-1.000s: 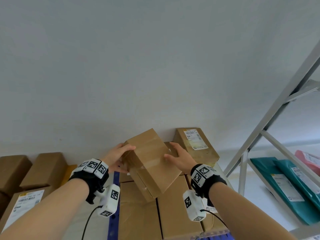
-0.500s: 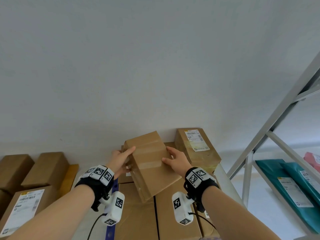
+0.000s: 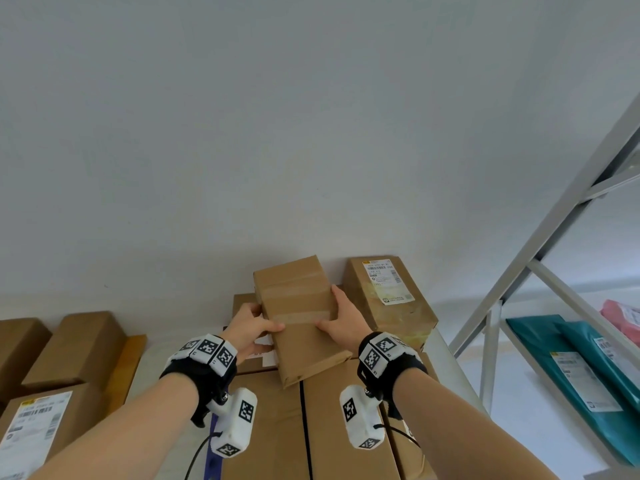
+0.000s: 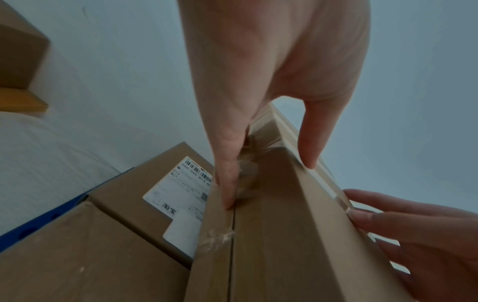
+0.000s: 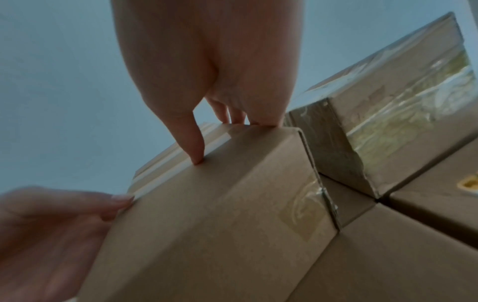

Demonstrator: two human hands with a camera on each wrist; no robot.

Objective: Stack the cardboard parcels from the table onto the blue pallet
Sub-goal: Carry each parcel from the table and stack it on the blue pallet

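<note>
A plain taped cardboard parcel (image 3: 298, 313) is held between both hands over the stack of parcels (image 3: 346, 427) on the blue pallet (image 3: 210, 459). My left hand (image 3: 252, 329) grips its left side, thumb on top and fingers down the side (image 4: 227, 167). My right hand (image 3: 341, 322) grips its right side, thumb on the top face (image 5: 191, 147). The parcel (image 5: 220, 204) sits tilted, its near end touching or just above the stacked boxes. A labelled parcel (image 3: 388, 299) stands right beside it against the wall.
More cardboard parcels (image 3: 65, 351) lie on the table at the left. A grey metal shelf frame (image 3: 540, 268) rises at the right, with teal mail bags (image 3: 571, 368) on its lower shelf. A white wall runs close behind the stack.
Both hands have carried the parcel away from me and lower toward the stack, turning it more in line with the boxes beneath. The grip of both hands is unchanged.
</note>
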